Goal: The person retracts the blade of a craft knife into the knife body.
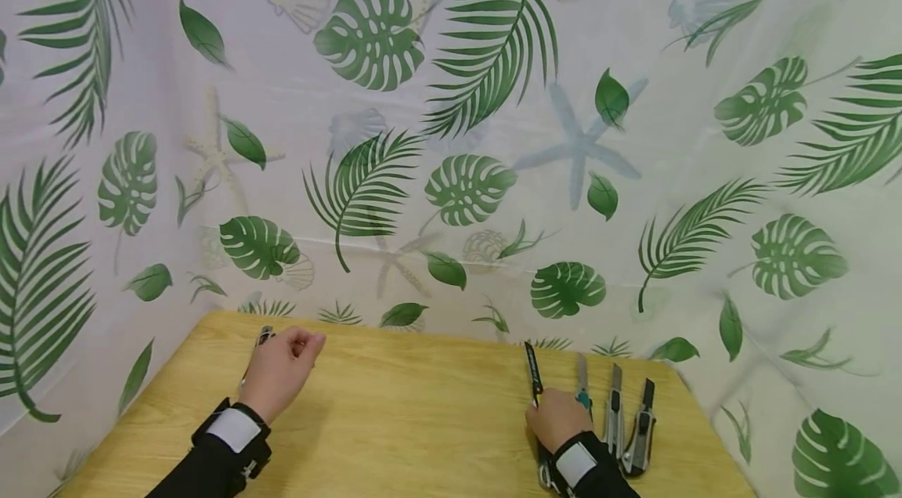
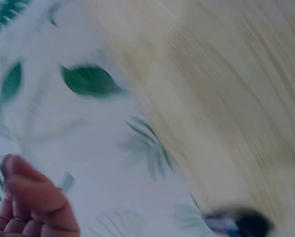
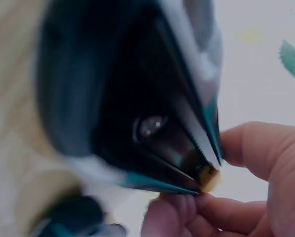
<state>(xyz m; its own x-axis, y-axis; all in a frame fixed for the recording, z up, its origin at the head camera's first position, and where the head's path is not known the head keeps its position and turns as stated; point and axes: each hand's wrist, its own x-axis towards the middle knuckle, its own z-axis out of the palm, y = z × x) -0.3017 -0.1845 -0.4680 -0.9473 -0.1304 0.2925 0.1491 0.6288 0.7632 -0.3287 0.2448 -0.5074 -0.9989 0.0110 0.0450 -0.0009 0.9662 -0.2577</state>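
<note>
Meanwhile, a black utility knife (image 1: 532,374) is gripped by the right hand (image 1: 557,418) at the table's (image 1: 423,420) right edge, its long axis pointing away from the person, beside three more knives (image 1: 615,412); the left hand (image 1: 282,371), loosely curled, rests well apart beside another knife (image 1: 262,338).

Four utility knives (image 1: 615,412) lie side by side at the table's (image 1: 409,420) right end. A fifth knife (image 1: 259,345) lies at the far left, behind the left hand (image 1: 282,373).

Motion smears both wrist views, the right hand (image 1: 559,417) covers the black utility knife's (image 1: 533,373) handle, and the near edge crops both sleeves.
</note>
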